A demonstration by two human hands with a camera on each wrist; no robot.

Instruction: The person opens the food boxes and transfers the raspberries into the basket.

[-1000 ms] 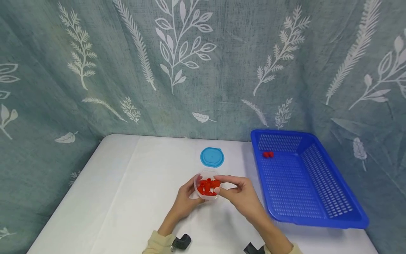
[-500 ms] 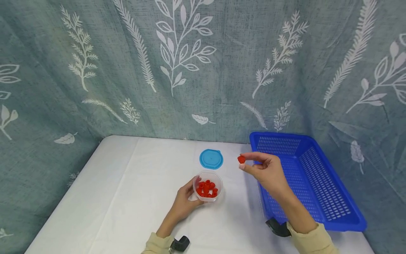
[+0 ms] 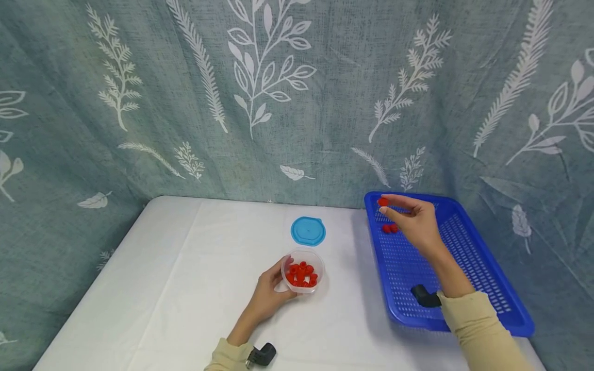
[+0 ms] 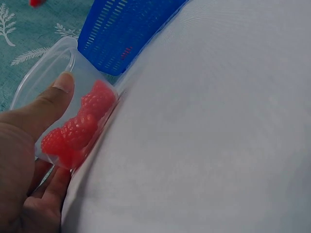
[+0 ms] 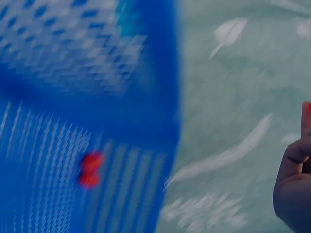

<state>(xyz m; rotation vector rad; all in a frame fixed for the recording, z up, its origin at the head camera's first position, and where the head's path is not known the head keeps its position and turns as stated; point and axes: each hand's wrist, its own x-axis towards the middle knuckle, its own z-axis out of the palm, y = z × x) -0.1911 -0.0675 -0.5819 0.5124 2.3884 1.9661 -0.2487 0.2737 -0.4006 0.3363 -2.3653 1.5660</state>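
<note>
My left hand [image 3: 272, 289] grips a clear plastic tub [image 3: 303, 253] on the white table; its thumb lies along the tub's wall in the left wrist view. Inside are several red toy raspberries [image 4: 80, 131], bumpy and hollow-looking. Between thumb and fingertips, my right hand [image 3: 419, 225] pinches one red raspberry [image 3: 382, 201] above the far left part of the blue basket [image 3: 387, 288]. Two red raspberries [image 5: 91, 170] lie side by side on the basket floor, below that hand. The right wrist view is blurred and shows only part of the hand at its edge.
Behind the tub lies a round blue lid [image 3: 308, 231] on the white tablecloth [image 3: 195, 288]. The basket has raised, slotted walls and stands at the table's right side. A green leaf-patterned curtain [image 3: 334, 103] hangs behind the table.
My right hand has lifted a raspberry out of the tub and carried it right and away, over the basket. The left hand and tub have stayed almost in place.
</note>
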